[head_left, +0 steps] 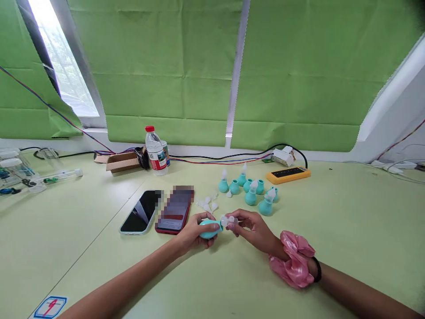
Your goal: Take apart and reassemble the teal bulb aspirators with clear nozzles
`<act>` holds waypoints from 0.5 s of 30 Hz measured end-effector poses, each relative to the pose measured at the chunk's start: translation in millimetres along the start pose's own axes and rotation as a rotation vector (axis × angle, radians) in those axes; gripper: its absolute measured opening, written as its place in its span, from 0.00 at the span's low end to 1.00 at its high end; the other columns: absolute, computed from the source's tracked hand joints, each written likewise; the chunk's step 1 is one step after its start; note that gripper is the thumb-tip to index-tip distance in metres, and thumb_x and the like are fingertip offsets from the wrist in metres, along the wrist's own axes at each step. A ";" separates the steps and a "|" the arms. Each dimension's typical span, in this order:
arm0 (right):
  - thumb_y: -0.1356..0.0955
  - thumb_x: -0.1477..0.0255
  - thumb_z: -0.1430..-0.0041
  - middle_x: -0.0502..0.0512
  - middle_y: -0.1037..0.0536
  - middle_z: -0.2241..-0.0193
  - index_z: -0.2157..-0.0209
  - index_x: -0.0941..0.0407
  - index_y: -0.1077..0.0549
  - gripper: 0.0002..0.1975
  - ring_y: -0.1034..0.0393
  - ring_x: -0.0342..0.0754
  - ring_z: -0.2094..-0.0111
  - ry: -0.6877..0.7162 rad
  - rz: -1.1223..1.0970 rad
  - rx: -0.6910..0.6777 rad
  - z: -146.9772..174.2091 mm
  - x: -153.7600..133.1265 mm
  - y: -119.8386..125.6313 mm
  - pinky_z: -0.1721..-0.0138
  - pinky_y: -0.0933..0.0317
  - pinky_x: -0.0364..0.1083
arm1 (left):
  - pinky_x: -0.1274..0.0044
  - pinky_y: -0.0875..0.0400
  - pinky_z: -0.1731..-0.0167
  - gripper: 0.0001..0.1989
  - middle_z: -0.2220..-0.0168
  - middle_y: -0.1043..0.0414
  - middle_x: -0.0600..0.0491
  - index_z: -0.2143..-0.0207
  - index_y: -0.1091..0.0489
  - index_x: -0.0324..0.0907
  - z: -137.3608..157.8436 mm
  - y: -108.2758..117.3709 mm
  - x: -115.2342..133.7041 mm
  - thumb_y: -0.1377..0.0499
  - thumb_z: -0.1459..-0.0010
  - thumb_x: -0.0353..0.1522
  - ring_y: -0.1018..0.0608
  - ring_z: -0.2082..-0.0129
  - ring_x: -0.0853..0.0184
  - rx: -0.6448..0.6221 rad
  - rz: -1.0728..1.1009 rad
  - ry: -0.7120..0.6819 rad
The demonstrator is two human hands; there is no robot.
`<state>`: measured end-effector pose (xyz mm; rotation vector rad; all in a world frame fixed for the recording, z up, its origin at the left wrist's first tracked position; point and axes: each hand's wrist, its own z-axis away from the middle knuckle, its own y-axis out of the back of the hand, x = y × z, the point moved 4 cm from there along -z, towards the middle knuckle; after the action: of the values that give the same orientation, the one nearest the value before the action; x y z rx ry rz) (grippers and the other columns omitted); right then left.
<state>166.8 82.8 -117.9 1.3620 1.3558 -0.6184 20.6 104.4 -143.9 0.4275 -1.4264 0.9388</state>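
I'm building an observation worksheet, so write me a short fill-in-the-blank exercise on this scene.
1. The hand gripping a turquoise bulb is the ____ one.
2. The pink scrunchie is on the ____ arm.
3. The plastic bottle has a ____ cap.
4. On the table lie ____ phones.

Missing words: left; right; red; two.

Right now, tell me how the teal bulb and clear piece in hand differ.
The teal bulb looks opaque; the clear piece is translucent. The bulb looks bulkier; the piece, slimmer. The left hand holds the bulb; the right hand, the piece. Both are held.
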 end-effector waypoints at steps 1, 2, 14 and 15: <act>0.35 0.67 0.51 0.52 0.31 0.74 0.66 0.59 0.32 0.11 0.38 0.40 0.75 0.010 0.031 -0.009 0.3 -0.7 -0.8 0.76 0.38 0.39 | 0.85 0.41 0.89 0.16 0.81 0.36 0.57 0.70 0.42 0.39 0.9 -0.7 0.1 0.39 0.58 0.34 0.33 0.86 0.76 -0.010 -0.021 -0.007; 0.35 0.68 0.51 0.52 0.30 0.73 0.66 0.59 0.32 0.11 0.37 0.40 0.74 0.021 0.066 -0.024 0.4 -1.3 -1.6 0.75 0.38 0.39 | 0.86 0.42 0.89 0.17 0.81 0.37 0.58 0.70 0.42 0.39 1.5 -1.2 -0.3 0.38 0.60 0.33 0.34 0.86 0.76 -0.013 -0.046 -0.011; 0.41 0.69 0.44 0.58 0.30 0.69 0.61 0.61 0.35 0.12 0.38 0.43 0.70 0.377 0.613 -0.229 6.0 -4.1 -10.2 0.68 0.43 0.43 | 0.84 0.43 0.85 0.14 0.84 0.39 0.59 0.75 0.31 0.34 5.5 -0.9 0.7 0.39 0.61 0.37 0.37 0.84 0.76 0.191 -0.694 -0.189; 0.42 0.69 0.44 0.58 0.30 0.69 0.62 0.61 0.35 0.12 0.38 0.44 0.69 0.374 0.621 -0.236 6.5 -4.1 -11.0 0.67 0.43 0.43 | 0.84 0.42 0.83 0.13 0.83 0.36 0.58 0.75 0.30 0.34 7.0 -3.2 3.0 0.40 0.60 0.37 0.35 0.82 0.75 0.204 -0.747 -0.240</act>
<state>157.7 73.0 -119.6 1.6396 1.1475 0.2149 18.2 98.1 -139.1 1.1616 -1.2292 0.4250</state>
